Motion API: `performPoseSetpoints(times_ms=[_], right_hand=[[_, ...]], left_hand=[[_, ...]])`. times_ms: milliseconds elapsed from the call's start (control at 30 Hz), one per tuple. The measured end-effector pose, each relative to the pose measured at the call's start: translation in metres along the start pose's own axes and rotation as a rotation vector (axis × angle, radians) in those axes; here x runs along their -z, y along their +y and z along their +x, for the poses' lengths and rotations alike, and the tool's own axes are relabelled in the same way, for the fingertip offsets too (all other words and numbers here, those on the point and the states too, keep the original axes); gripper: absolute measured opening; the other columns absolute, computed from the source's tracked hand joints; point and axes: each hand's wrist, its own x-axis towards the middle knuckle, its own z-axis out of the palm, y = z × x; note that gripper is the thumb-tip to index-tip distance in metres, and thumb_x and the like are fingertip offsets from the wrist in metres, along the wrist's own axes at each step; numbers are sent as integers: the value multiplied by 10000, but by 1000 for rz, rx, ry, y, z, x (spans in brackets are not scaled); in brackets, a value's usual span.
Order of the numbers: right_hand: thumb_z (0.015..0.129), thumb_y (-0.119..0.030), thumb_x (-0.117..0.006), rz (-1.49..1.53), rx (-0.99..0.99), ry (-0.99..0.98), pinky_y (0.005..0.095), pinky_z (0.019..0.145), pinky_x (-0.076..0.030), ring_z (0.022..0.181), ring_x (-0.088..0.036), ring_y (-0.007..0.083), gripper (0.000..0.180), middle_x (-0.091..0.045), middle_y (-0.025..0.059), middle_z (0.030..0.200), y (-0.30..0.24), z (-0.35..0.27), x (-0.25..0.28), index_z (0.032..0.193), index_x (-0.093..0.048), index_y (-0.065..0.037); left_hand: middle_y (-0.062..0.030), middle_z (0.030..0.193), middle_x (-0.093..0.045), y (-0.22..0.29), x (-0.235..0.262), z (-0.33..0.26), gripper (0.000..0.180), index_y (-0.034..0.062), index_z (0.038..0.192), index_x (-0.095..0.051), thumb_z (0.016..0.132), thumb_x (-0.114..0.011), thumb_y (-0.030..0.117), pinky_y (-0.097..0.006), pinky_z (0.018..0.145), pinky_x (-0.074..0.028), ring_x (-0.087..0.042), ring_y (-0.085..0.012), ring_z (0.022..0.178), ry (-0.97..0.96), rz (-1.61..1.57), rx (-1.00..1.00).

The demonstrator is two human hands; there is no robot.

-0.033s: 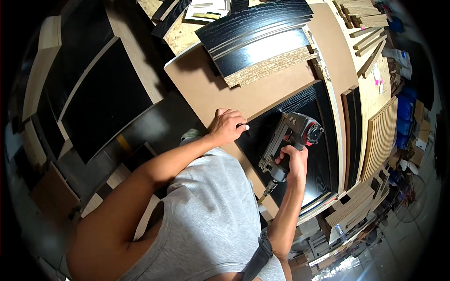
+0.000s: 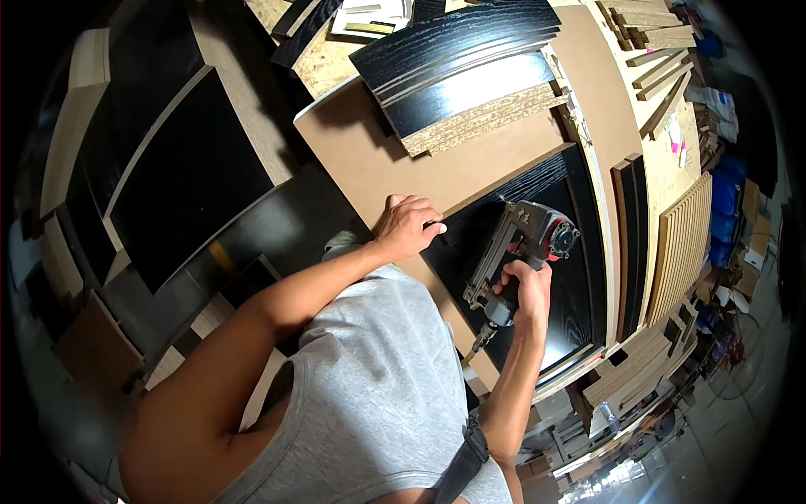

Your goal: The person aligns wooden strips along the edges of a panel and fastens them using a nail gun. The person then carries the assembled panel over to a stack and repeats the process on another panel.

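Observation:
In my right hand [image 2: 529,290] is a pneumatic nail gun [image 2: 522,244], dark grey with a red ring at its round head, its fingers wrapped round the grip. An air hose fitting [image 2: 483,338] hangs from the handle end. Beneath the gun lies a black wood-grain panel [image 2: 554,323] with raised edge strips. My left hand [image 2: 410,225] is closed over the panel's near left corner, thumb pressed on the black edge and fingers curled over the side. What lies under those fingers is hidden. The nail gun's nose points toward the panel's far left edge; whether it touches cannot be seen.
A brown board [image 2: 361,151] lies under the panel. Beyond it sits a stack of black boards [image 2: 470,76] with raw chipboard edges. Wood strips [image 2: 663,80] and a slatted bundle [image 2: 678,244] lie at right. Large black panels [image 2: 189,181] stand at left.

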Motion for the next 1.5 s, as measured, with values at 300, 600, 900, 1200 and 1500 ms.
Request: performPoseSetpoints(times_ms=[300,600,900,1200,1500], right_hand=[[736,-43,-559,-13,-17,1,331,509,-459,498,-523,193,300,-511,68,616,3,-1,1,1026,-588,26],[724,43,-565,-94,-16,-39,305,479,-441,479,-523,155,336,-541,50,622,48,-41,-15,1055,-620,57],[720,53,-572,-83,-30,-71,298,481,-446,482,-520,151,358,-551,55,634,54,-51,-32,1076,-610,57],[718,37,-576,-140,-75,-26,299,469,-449,474,-540,146,284,-570,52,623,51,-52,-38,998,-625,39],[729,35,-602,3,-11,18,314,474,-450,485,-567,158,53,-584,55,617,77,-65,-22,780,-593,26]], left_hand=[[-8,885,-692,-1,2,0,142,106,866,-744,818,-778,234,-384,886,-355,-638,-191,899,11,-7,-20],[-23,887,-691,-5,-1,1,166,105,878,-755,834,-749,264,-396,906,-357,-639,-200,920,8,-21,-23],[-24,892,-693,-3,-1,0,157,96,865,-742,826,-766,246,-389,896,-354,-644,-206,915,19,-30,-23],[-21,889,-689,-2,-2,0,154,97,847,-739,824,-767,248,-387,897,-349,-640,-210,916,23,-31,-41],[-19,917,-683,-3,-2,0,155,106,864,-733,826,-759,254,-405,902,-351,-636,-208,951,-7,-11,-28]])
